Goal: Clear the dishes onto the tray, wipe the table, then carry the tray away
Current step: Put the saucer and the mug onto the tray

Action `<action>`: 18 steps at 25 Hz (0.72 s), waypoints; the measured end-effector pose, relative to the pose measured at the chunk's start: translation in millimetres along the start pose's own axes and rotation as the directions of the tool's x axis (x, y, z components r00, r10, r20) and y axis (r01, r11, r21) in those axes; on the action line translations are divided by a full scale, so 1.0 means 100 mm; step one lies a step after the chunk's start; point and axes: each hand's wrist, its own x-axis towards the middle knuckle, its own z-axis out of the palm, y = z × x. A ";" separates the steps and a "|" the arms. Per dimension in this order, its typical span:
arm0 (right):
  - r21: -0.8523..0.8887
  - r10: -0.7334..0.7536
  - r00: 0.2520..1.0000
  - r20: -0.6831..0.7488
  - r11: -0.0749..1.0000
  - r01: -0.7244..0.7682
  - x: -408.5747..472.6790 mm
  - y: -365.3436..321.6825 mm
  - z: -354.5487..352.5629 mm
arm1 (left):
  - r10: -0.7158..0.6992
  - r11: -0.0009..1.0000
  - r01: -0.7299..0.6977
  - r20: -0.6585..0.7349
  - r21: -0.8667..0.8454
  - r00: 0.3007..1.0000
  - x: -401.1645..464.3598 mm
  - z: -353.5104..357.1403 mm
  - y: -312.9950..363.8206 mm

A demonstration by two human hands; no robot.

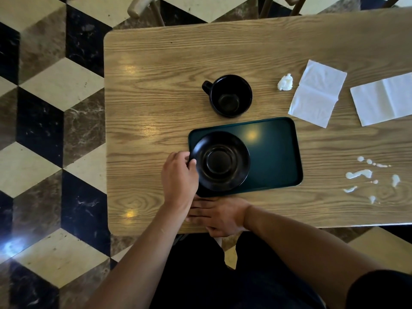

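Observation:
A dark green tray lies on the wooden table. A black saucer sits over the tray's left end. My left hand pinches the saucer's left rim between thumb and fingers. My right hand rests flat on the table just in front of the tray, fingers straight and pointing left, partly under my left wrist. A black cup stands upright on the table behind the tray, handle to the left.
A crumpled white napkin and two flat white napkins lie at the right rear. White spilled drops mark the table at the right. Chair legs stand beyond the far edge. Checkered floor lies to the left.

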 end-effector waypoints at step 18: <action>-0.034 0.006 0.999 0.043 0.999 -0.005 -0.02 0.00 -0.07 | -0.100 0.991 0.121 0.257 -0.065 0.961 0.06 -0.19 -0.21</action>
